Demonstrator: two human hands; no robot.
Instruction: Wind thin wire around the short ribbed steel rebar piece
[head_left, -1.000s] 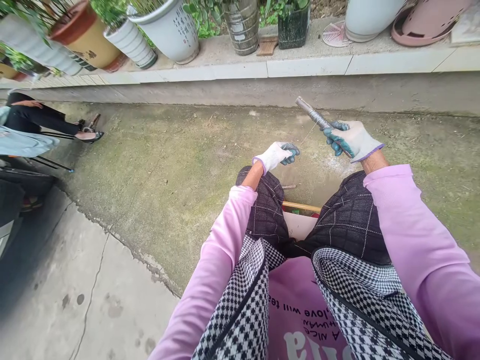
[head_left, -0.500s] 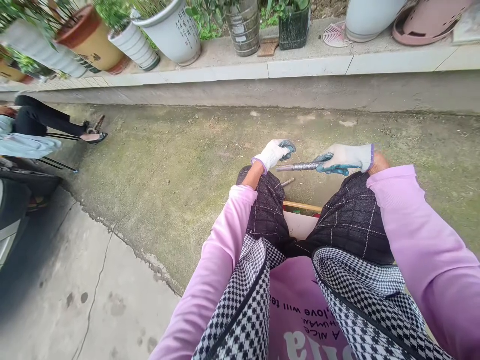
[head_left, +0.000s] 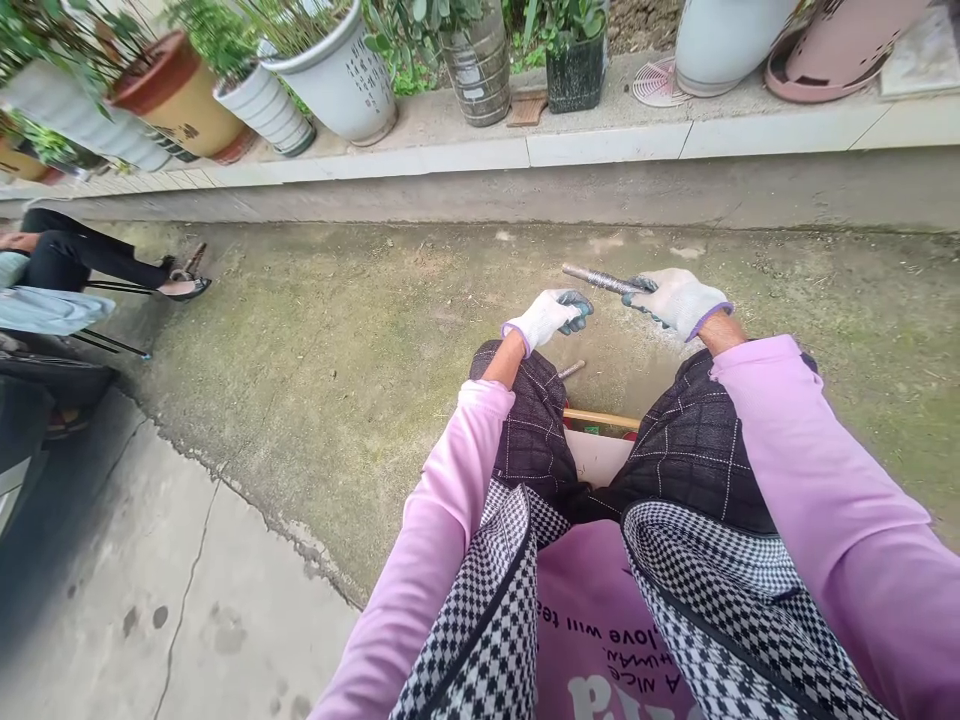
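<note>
My right hand (head_left: 675, 298), in a white knit glove with blue-grey coated fingers, is closed around a thin rod (head_left: 576, 271). Silvery wire (head_left: 606, 282) is wound tightly along the rod's middle, and the bare tip points up and left. Lower and to the left, my left hand (head_left: 555, 318) wears a matching glove. Its fingers are curled together, apart from the rod; whatever they pinch is too small to make out. Below my hands another short stick (head_left: 571, 370) shows beside my left knee.
Between my knees is a pale board or box (head_left: 596, 453) with a wooden bar (head_left: 604, 418). Potted plants (head_left: 334, 75) line the tiled ledge (head_left: 600, 147) ahead. At left, a seated person's legs (head_left: 90, 255) show near a dark vehicle part (head_left: 22, 430).
My right hand has lifted the rod up and forward, tilting its tip upward. My left hand has dropped slightly, and the thin strand seen between it and the rod no longer shows.
</note>
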